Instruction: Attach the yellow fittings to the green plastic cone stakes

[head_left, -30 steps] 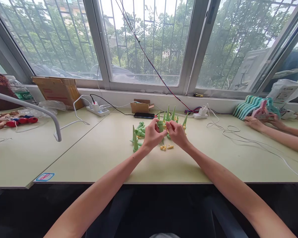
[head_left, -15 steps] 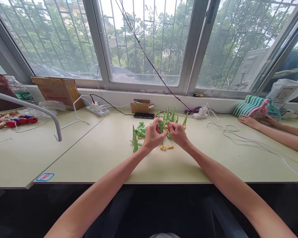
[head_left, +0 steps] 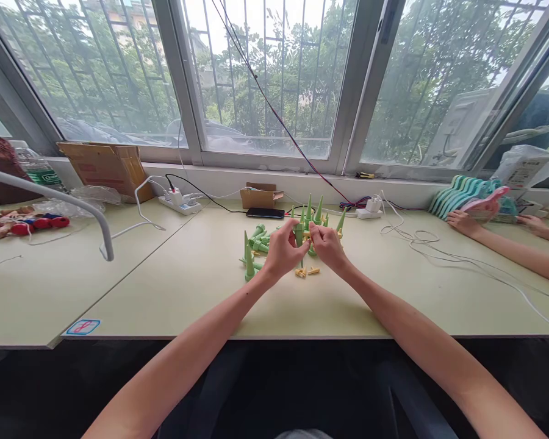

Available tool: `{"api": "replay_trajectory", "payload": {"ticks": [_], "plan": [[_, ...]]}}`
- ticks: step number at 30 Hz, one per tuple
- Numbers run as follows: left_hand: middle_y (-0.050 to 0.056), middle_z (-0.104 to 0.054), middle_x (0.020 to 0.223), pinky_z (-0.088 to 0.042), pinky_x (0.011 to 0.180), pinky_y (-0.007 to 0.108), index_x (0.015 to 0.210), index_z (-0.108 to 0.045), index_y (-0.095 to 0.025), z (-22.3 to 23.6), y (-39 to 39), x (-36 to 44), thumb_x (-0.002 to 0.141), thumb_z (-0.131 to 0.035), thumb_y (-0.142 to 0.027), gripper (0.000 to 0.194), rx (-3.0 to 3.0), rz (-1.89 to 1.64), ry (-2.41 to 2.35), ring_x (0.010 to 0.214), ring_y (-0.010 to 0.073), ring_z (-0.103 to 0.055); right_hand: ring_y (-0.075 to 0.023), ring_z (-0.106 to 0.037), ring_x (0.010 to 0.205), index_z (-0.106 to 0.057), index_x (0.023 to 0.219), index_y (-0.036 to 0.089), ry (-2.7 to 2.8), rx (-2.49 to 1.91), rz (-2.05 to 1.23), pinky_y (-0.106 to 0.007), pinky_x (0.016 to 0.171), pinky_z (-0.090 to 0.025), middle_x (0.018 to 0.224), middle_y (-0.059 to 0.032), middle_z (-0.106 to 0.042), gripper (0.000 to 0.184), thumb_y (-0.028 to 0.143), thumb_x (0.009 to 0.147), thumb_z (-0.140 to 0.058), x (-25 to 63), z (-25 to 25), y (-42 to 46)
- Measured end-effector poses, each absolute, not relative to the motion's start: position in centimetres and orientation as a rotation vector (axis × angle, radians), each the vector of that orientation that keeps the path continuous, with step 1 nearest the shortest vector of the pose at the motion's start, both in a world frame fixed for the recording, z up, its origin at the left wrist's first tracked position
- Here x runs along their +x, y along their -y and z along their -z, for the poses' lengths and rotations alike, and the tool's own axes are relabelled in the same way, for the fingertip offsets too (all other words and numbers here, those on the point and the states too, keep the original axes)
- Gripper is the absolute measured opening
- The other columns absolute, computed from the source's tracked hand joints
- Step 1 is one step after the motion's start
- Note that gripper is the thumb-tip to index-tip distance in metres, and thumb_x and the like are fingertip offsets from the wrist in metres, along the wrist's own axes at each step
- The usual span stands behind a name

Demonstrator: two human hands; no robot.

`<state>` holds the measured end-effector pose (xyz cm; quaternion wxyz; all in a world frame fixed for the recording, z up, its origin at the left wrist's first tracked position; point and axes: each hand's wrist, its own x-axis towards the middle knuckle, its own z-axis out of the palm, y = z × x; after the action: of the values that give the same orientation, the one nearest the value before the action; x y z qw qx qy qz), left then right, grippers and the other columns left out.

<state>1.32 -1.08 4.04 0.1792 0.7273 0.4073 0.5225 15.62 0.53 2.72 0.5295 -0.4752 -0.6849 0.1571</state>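
My left hand (head_left: 282, 249) is closed around a green plastic watering spike (head_left: 299, 235), its pointed end down. Right beside it, my right hand (head_left: 327, 245) is closed in a pinch; what sits between its fingertips is hidden. Several small yellow plastic pieces (head_left: 301, 272) lie on the table just below the hands. To the left are more green spikes (head_left: 249, 268), some upright and some lying in a heap. Behind my hands stands another group of upright green spikes (head_left: 319, 210), with bits of yellow among them.
A phone (head_left: 265, 213) and a small open cardboard box (head_left: 259, 196) are at the back. Power strips (head_left: 180, 204) and loose white cables (head_left: 416, 238) lie on both sides. At right, another person's hands (head_left: 464, 222) handle pink and teal hangers (head_left: 457, 192). A white metal bar (head_left: 73, 204) crosses the left.
My hands stay together, with the green spike shifting only slightly. At right, the other person's hands have moved apart and a pink hanger is raised and tilted.
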Motion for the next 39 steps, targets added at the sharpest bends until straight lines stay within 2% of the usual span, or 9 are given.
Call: {"api": "replay_trajectory", "payload": {"ticks": [7,13,19,22,25,28,39], "plan": [[-0.007,-0.045,0.057,-0.033,0.051,0.022,0.093,-0.056,-0.02,-4.1,1.0,1.3,0.073,-0.071,-0.041,0.033,1.888,-1.434,-1.041,0.052,0.009,-0.042,-0.0107,-0.035,0.045,-0.033,0.054,0.022,1.541,-1.086,-0.424,-0.026,0.045,-0.028,0.047,0.0026,-0.037,0.058,0.064,0.092,-0.042,15.7,-2.7,-0.7],[-0.008,-0.041,0.046,-0.03,0.039,0.022,0.083,-0.05,-0.021,-4.1,0.9,1.4,0.084,-0.058,-0.053,0.033,1.677,-1.307,-0.927,0.036,0.008,-0.038,-0.0106,-0.033,0.045,-0.029,0.055,0.022,1.504,-1.06,-0.42,-0.026,0.045,-0.028,0.047,0.0034,-0.033,0.059,0.068,0.091,-0.039,15.7,-2.3,-1.2],[-0.006,-0.047,0.048,-0.032,0.035,0.021,0.079,-0.05,-0.02,-4.0,0.5,1.5,0.08,-0.063,-0.056,0.038,1.432,-1.3,-0.849,0.037,0.0083,-0.044,-0.0111,-0.037,0.048,-0.037,0.058,0.021,1.529,-1.049,-0.305,-0.027,0.051,-0.032,0.051,0.0024,-0.04,0.054,0.058,0.097,-0.033,15.6,-2.6,-0.6],[-0.007,-0.046,0.048,-0.031,0.034,0.02,0.079,-0.05,-0.02,-3.9,0.0,1.4,0.078,-0.066,-0.056,0.04,1.278,-1.348,-0.818,0.037,0.0072,-0.042,-0.0105,-0.038,0.05,-0.044,0.068,0.021,1.543,-1.032,-0.261,-0.025,0.05,-0.032,0.057,0.0031,-0.044,0.04,0.05,0.096,-0.043,15.5,-2.7,-0.2],[-0.007,-0.046,0.049,-0.029,0.034,0.021,0.08,-0.05,-0.02,-4.0,-0.3,1.3,0.077,-0.067,-0.056,0.04,1.168,-1.367,-0.779,0.036,0.0065,-0.039,-0.0099,-0.043,0.05,-0.05,0.087,0.021,1.61,-0.961,-0.32,-0.023,0.048,-0.034,0.063,0.0039,-0.05,0.02,0.041,0.09,-0.052,15.4,-2.6,0.2],[-0.007,-0.046,0.049,-0.029,0.034,0.022,0.08,-0.049,-0.02,-4.2,-0.3,1.3,0.076,-0.068,-0.056,0.041,1.122,-1.363,-0.75,0.036,0.0064,-0.039,-0.0102,-0.051,0.054,-0.049,0.103,0.022,1.681,-0.867,-0.351,-0.023,0.05,-0.039,0.072,0.0033,-0.056,0.024,0.035,0.084,-0.058,15.1,-2.6,0.7],[-0.004,-0.051,0.059,-0.035,0.041,0.022,0.08,-0.048,-0.02,-4.8,0.4,1.2,0.074,-0.07,-0.041,0.031,1.061,-1.26,-0.635,0.047,0.008,-0.047,-0.0103,-0.057,0.055,-0.049,0.094,0.022,1.601,-0.892,-0.22,-0.022,0.048,-0.042,0.074,0.0017,-0.058,0.021,0.038,0.085,-0.059,14.6,-2.6,1.3]]}}
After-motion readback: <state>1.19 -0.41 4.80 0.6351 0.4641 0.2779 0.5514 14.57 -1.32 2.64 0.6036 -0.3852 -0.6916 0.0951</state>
